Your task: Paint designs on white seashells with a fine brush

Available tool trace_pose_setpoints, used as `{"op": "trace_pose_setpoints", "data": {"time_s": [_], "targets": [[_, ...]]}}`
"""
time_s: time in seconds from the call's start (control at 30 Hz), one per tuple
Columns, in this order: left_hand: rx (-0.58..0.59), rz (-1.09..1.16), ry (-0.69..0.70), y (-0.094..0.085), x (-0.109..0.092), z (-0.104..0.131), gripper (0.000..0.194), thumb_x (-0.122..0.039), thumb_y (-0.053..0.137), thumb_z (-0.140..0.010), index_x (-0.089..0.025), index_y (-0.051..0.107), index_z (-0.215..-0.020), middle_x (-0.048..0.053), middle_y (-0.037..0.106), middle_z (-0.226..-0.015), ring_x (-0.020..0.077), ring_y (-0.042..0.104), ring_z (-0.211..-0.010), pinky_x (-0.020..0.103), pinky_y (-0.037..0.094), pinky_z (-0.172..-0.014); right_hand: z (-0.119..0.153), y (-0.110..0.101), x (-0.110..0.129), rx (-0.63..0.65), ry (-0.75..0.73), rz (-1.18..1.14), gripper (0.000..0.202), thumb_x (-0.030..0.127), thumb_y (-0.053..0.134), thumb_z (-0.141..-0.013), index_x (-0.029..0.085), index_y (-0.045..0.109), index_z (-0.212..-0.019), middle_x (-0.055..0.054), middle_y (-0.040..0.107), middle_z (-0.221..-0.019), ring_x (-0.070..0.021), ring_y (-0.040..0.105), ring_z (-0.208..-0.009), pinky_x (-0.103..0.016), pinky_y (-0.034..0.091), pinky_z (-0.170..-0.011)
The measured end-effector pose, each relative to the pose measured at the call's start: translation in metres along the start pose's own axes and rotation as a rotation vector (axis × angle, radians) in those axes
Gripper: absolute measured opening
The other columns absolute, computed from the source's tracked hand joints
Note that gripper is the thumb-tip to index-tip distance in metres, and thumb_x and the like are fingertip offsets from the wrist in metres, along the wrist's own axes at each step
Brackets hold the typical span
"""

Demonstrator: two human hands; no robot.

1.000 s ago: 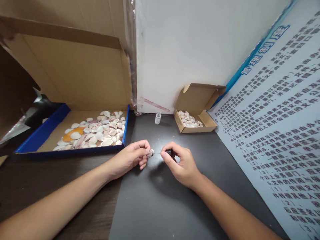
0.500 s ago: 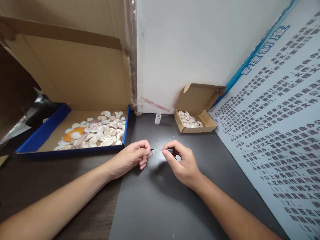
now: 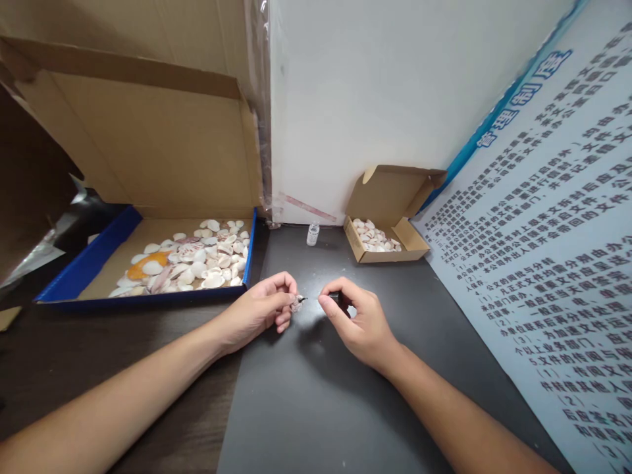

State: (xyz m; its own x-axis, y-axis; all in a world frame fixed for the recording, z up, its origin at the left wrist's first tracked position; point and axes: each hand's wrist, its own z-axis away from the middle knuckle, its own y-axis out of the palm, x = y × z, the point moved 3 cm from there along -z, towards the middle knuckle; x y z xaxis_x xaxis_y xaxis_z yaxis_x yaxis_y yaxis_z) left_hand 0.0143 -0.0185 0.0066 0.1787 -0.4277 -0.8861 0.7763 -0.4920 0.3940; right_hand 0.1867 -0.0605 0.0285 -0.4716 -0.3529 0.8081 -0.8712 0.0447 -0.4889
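My left hand (image 3: 266, 303) pinches a small brownish-pink seashell (image 3: 297, 303) between thumb and index finger, the other fingers curled below. My right hand (image 3: 358, 319) is closed around the black cap (image 3: 336, 296) of a small applicator brush. Its dark tip (image 3: 303, 299) points left and meets the shell's edge; the thin stem between is washed out by glare. Beyond the hands a small clear glass bottle (image 3: 313, 235) with a pale label stands uncapped on the table.
At left lies an open blue-sided cardboard box (image 3: 249, 253) with many white and orange shells (image 3: 197, 260). A small open brown carton (image 3: 390, 257) at back right holds white shells (image 3: 372, 236). A white wall panel and a printed sign (image 3: 533, 217) border the dark table (image 3: 316, 408).
The dark brush tip has shifted slightly right and down at the shell, which has turned a little in my left fingers. Both hands stay nearly in place.
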Motion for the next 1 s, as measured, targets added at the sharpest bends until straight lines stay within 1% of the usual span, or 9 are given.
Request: {"op": "trace_pose_setpoints", "data": {"time_s": [0.13, 0.27, 0.37, 0.47, 0.57, 0.7, 0.8, 0.9, 1.0], "targets": [[-0.003, 0.013, 0.016, 0.000, 0.000, 0.000, 0.020, -0.019, 0.067, -0.078, -0.019, 0.049, -0.086, -0.005, 0.052, -0.074, 0.0043, 0.039, -0.050, 0.020, 0.038, -0.049, -0.001, 0.000, -0.001, -0.015, 0.021, 0.013, 0.017, 0.030, 0.054, -0.092, 0.020, 0.058, -0.080, 0.002, 0.053, -0.063, -0.0110, 0.046, -0.054, -0.021, 0.038, -0.051], [0.001, 0.006, 0.015, -0.001, 0.001, 0.000, 0.019, -0.015, 0.064, -0.079, -0.020, 0.049, -0.089, -0.006, 0.050, -0.076, 0.0036, 0.039, -0.050, 0.019, 0.038, -0.049, 0.000, 0.000, 0.000, -0.009, -0.012, -0.015, 0.014, 0.030, 0.055, -0.091, 0.020, 0.060, -0.083, 0.002, 0.055, -0.065, -0.0111, 0.046, -0.055, -0.022, 0.038, -0.052], [0.004, 0.011, 0.016, -0.001, 0.001, 0.000, 0.019, -0.012, 0.060, -0.079, -0.020, 0.048, -0.091, -0.007, 0.046, -0.074, 0.0035, 0.038, -0.049, 0.019, 0.039, -0.049, -0.002, 0.001, -0.002, 0.014, 0.016, 0.010, 0.014, 0.030, 0.056, -0.091, 0.020, 0.059, -0.083, 0.002, 0.054, -0.065, -0.0112, 0.046, -0.055, -0.022, 0.038, -0.052], [0.013, 0.028, 0.027, -0.001, 0.000, 0.000, 0.018, -0.008, 0.055, -0.080, -0.021, 0.047, -0.089, -0.007, 0.044, -0.071, 0.0043, 0.037, -0.049, 0.019, 0.039, -0.049, -0.004, -0.003, -0.003, -0.043, 0.027, 0.013, 0.015, 0.031, 0.055, -0.092, 0.020, 0.057, -0.082, 0.002, 0.054, -0.067, -0.0109, 0.047, -0.056, -0.022, 0.038, -0.055], [0.031, 0.036, 0.030, 0.001, -0.002, 0.002, 0.018, -0.006, 0.052, -0.078, -0.021, 0.045, -0.085, -0.007, 0.047, -0.070, 0.0045, 0.038, -0.048, 0.019, 0.040, -0.049, -0.006, -0.005, -0.005, -0.089, 0.040, -0.006, 0.014, 0.031, 0.054, -0.093, 0.019, 0.057, -0.086, 0.002, 0.054, -0.070, -0.0111, 0.047, -0.058, -0.023, 0.038, -0.057], [0.111, 0.057, 0.026, 0.006, -0.004, 0.007, 0.019, -0.008, 0.056, -0.077, -0.020, 0.052, -0.090, -0.005, 0.052, -0.076, 0.0044, 0.042, -0.050, 0.019, 0.038, -0.050, -0.005, -0.002, -0.011, -0.040, 0.114, -0.075, 0.017, 0.031, 0.046, -0.097, 0.019, 0.058, -0.097, 0.002, 0.052, -0.071, -0.0120, 0.047, -0.060, -0.023, 0.038, -0.057], [0.204, 0.071, 0.028, 0.010, 0.000, 0.010, 0.027, -0.009, 0.060, -0.077, -0.022, 0.058, -0.101, -0.004, 0.055, -0.078, 0.0045, 0.043, -0.052, 0.019, 0.035, -0.050, -0.004, 0.002, -0.015, -0.006, 0.124, -0.097, 0.021, 0.031, 0.045, -0.098, 0.018, 0.060, -0.103, 0.000, 0.058, -0.079, -0.0122, 0.050, -0.064, -0.024, 0.041, -0.061], [0.254, 0.058, 0.052, 0.011, 0.004, 0.010, 0.036, -0.011, 0.061, -0.079, -0.023, 0.059, -0.113, -0.002, 0.057, -0.080, 0.0077, 0.049, -0.061, 0.021, 0.038, -0.058, -0.003, 0.005, -0.015, 0.028, 0.080, -0.058, 0.022, 0.029, 0.053, -0.095, 0.019, 0.064, -0.111, -0.003, 0.066, -0.095, -0.0120, 0.055, -0.068, -0.024, 0.045, -0.064], [0.244, 0.034, 0.149, 0.010, 0.002, 0.009, 0.034, -0.012, 0.064, -0.079, -0.022, 0.062, -0.111, -0.002, 0.057, -0.078, 0.0111, 0.054, -0.075, 0.024, 0.040, -0.073, -0.003, 0.007, -0.011, 0.050, 0.043, -0.025, 0.024, 0.027, 0.060, -0.091, 0.021, 0.067, -0.113, -0.003, 0.070, -0.102, -0.0127, 0.061, -0.072, -0.024, 0.046, -0.063]]}}
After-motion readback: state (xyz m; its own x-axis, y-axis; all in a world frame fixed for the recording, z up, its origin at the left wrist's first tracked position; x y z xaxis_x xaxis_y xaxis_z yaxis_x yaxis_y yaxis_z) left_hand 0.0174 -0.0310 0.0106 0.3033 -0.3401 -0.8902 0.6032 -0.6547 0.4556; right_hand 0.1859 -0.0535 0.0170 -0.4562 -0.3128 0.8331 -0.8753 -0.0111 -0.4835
